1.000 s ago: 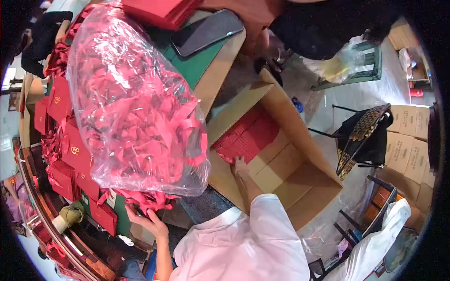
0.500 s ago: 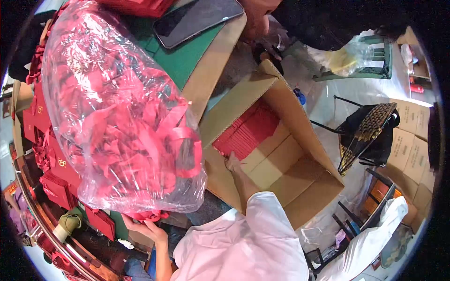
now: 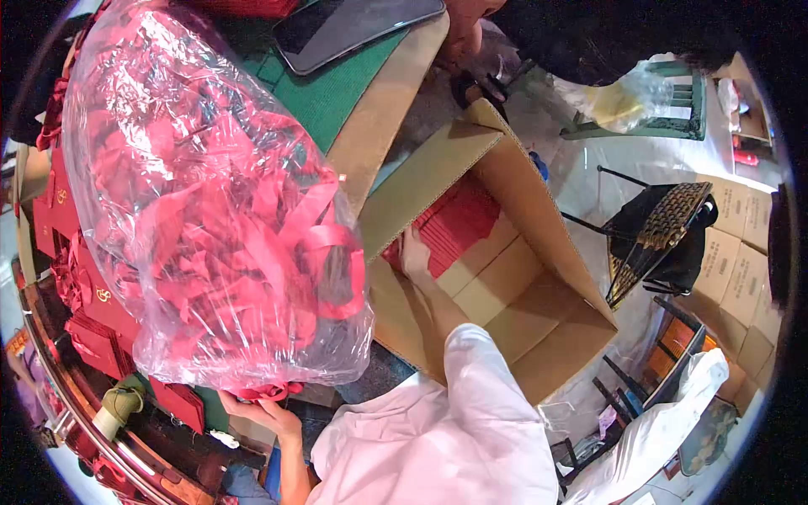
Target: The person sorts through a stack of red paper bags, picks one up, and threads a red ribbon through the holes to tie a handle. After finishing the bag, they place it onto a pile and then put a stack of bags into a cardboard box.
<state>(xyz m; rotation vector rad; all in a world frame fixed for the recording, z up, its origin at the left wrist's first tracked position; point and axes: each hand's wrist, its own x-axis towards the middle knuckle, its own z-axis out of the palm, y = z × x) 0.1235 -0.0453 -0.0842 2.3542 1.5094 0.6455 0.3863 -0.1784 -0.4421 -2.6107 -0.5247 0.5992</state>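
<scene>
My right hand (image 3: 412, 254) reaches down into an open cardboard box (image 3: 581, 261). Its fingers lie stretched along the near left end of a row of tightly packed red folded items (image 3: 459, 223). At the lower edge of a large clear plastic bag (image 3: 160, 353), my left hand (image 3: 268, 414) has its fingers closed on a bit of red ribbon (image 3: 268, 390). The bag bulges with pink-red ribbon loops (image 3: 244, 244) and hides part of the table.
A black phone (image 3: 353, 29) rests on the green tabletop (image 3: 345, 93). Red paper bags (image 3: 101, 295) with gold marks line the left side. Another person in dark clothing (image 3: 589, 42) is at the top. A woven-back chair (image 3: 661, 240) and stacked cartons (image 3: 732, 252) stand to the right.
My right hand has moved farther in along the red stack, toward the box's upper left. My left hand stays at the bag's lower edge. The view has shifted slightly.
</scene>
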